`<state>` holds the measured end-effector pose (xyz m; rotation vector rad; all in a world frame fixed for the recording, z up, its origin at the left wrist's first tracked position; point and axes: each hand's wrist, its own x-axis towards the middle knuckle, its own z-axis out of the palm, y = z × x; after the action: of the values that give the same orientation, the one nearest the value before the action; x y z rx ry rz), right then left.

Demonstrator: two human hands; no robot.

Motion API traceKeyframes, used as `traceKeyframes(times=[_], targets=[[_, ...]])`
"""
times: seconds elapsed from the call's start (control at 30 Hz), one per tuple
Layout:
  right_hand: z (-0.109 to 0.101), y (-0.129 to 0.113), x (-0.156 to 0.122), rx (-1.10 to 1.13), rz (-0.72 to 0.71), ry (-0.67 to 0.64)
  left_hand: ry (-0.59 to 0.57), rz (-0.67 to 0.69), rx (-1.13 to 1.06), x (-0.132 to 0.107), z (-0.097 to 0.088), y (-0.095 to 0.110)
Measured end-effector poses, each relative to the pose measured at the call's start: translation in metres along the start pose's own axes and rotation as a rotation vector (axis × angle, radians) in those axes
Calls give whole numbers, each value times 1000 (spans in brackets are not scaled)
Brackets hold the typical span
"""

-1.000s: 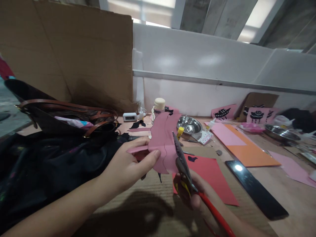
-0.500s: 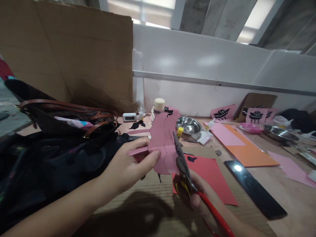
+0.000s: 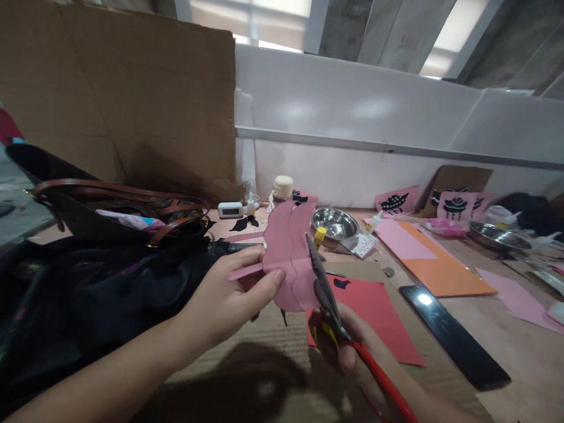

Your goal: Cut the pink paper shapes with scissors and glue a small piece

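Pink paper (image 3: 282, 247) nearly unmoved between hands (image 3: 231, 294)

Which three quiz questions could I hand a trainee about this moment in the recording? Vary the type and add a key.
1. Multiple choice: what is pinched between the thumb and fingers of the left hand?
A) a metal bowl
B) the pink paper
C) a yellow-capped stick

2. True or false: in the picture, the black phone lies to the left of the red paper.

3. Fill in the blank: the right hand holds a pair of red-handled ____.

Key: 1. B. 2. False; it lies to the right. 3. scissors.
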<state>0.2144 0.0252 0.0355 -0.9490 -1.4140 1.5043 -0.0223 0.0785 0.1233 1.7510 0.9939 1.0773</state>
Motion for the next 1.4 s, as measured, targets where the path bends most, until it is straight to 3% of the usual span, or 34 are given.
traceKeyframes(times=[0.2, 0.4, 0.63, 0.87, 1.03, 1.4], targets=[[-4, 2, -1, -5, 46, 37, -11, -39, -17, -1, -1, 2], [-7, 1, -2, -46, 26, 6, -4, 0, -27, -2, -2, 1], [-4, 6, 1, -12, 94, 57, -24, 7, -18, -1, -4, 2], [-3, 4, 1, 0, 7, -24, -29, 3, 10, -1, -5, 2], [0, 2, 2, -3, -29, 30, -22, 4, 2, -1, -5, 0], [-4, -1, 1, -66, -2, -15, -25, 37, -24, -2, -4, 3]])
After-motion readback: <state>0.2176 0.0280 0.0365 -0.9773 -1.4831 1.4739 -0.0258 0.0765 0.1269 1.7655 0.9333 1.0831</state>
